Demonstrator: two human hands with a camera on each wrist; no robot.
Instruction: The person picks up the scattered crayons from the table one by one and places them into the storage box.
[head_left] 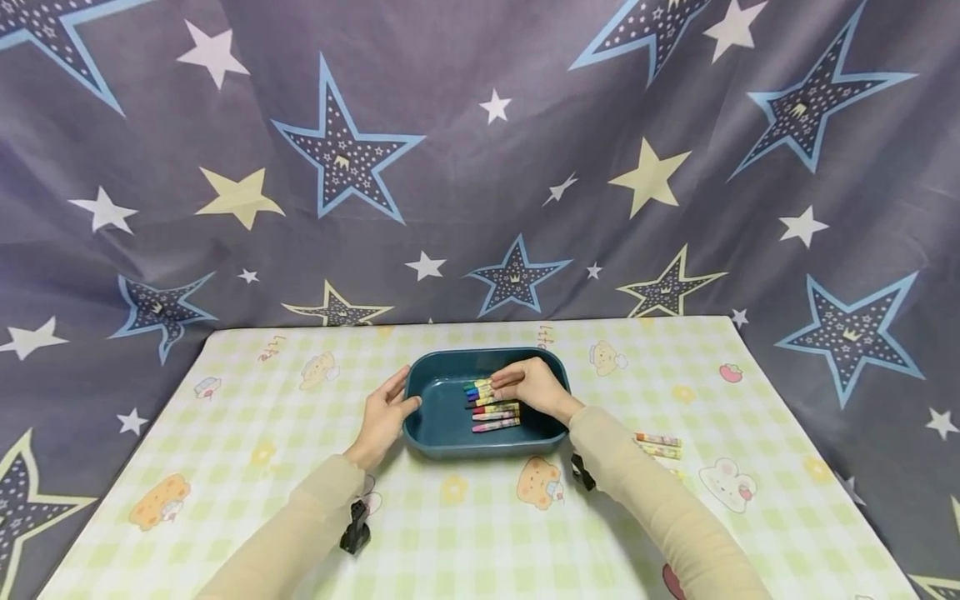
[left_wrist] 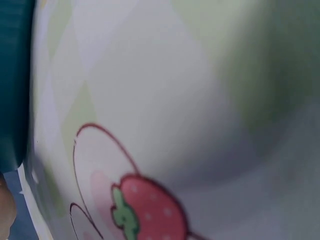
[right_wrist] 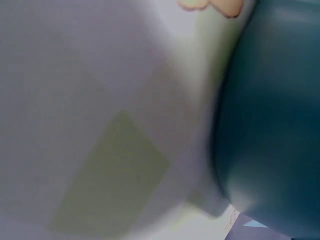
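Observation:
A dark teal rectangular basin (head_left: 442, 427) stands on the table; its outer wall also shows in the left wrist view (left_wrist: 14, 85) and the right wrist view (right_wrist: 275, 125). My left hand (head_left: 381, 421) grips its left end, thumb over the rim and fingers along the outside. Inside lie several crayons in a row, among them a pink crayon (head_left: 495, 425) nearest me and a red crayon (head_left: 491, 409). Over the far end of this row, my right hand (head_left: 536, 387) pinches the right end of a green crayon (head_left: 476, 385). Its fingers partly hide the neighbouring crayons.
More crayons, orange (head_left: 658, 439) and yellow (head_left: 662, 452), lie on the table right of the basin, partly behind the right sleeve (head_left: 645, 475). A green-checked cloth (head_left: 247, 433) with cartoon prints covers the table. Behind it hangs a star-patterned curtain (head_left: 450, 183).

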